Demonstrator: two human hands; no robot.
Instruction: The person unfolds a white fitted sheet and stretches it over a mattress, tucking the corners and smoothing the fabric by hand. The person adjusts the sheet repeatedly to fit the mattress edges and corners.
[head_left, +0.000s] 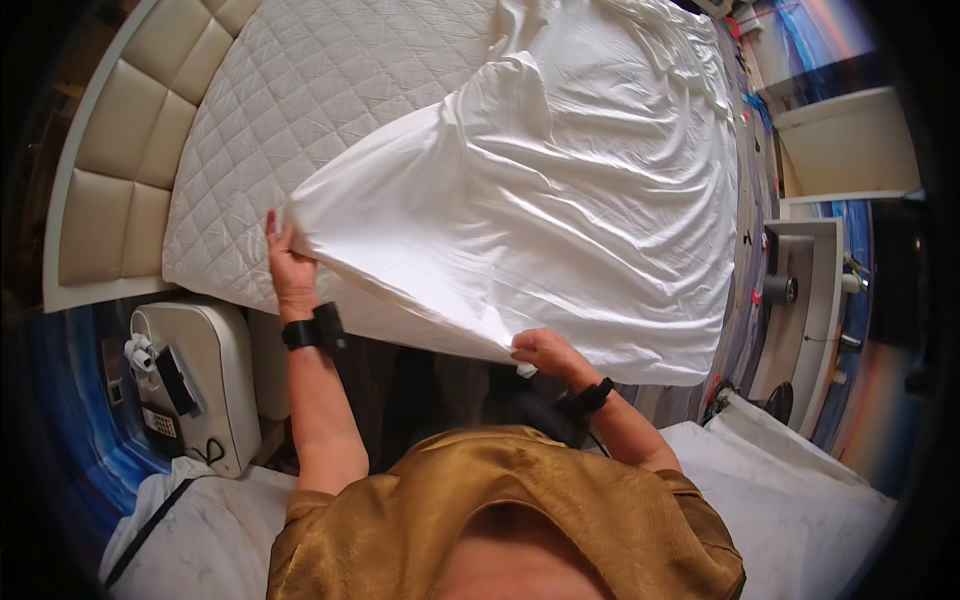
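Note:
A white bed sheet (600, 195) lies in wrinkles over the foot half of a quilted mattress (330, 82). My left hand (291, 259) grips the sheet's corner on the headboard side, fingers partly hidden by the cloth. Near the mattress's close edge, my right hand (551, 351) pinches the sheet's hem, and a small bit of cloth pokes out under the fingers. Between both hands the hem runs taut on a slant. The quilted surface by the headboard is uncovered.
A padded headboard (112, 187) bounds the left. Below it stands a nightstand (225, 375) bearing a charger (140, 352), a dark flat device (176, 381) and a remote control (160, 422). Shelving (802, 300) lines the right. White cloth (772, 487) lies behind me on both sides.

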